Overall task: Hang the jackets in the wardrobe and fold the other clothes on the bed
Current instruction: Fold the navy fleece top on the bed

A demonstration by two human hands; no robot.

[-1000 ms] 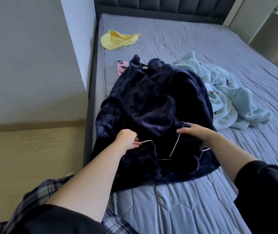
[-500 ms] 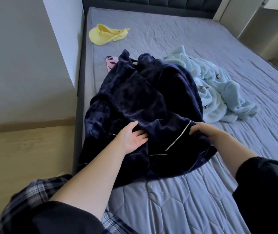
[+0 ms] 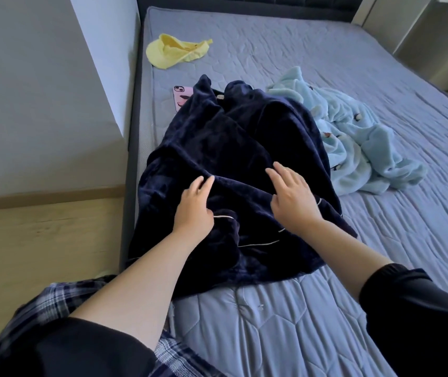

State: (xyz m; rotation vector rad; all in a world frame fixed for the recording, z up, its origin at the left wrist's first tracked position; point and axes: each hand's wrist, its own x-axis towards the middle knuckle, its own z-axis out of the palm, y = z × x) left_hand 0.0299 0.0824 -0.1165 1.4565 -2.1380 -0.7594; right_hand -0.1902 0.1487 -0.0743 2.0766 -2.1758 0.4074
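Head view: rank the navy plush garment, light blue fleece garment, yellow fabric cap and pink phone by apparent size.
1. Navy plush garment with white piping
2. Light blue fleece garment
3. Yellow fabric cap, farther off
4. Pink phone, partly covered

A single wide-angle camera worn on the person's head looks forward and steeply down from the near end of the grey quilted bed [image 3: 271, 336], close above the forearms, reaching the dark padded headboard [image 3: 244, 1].
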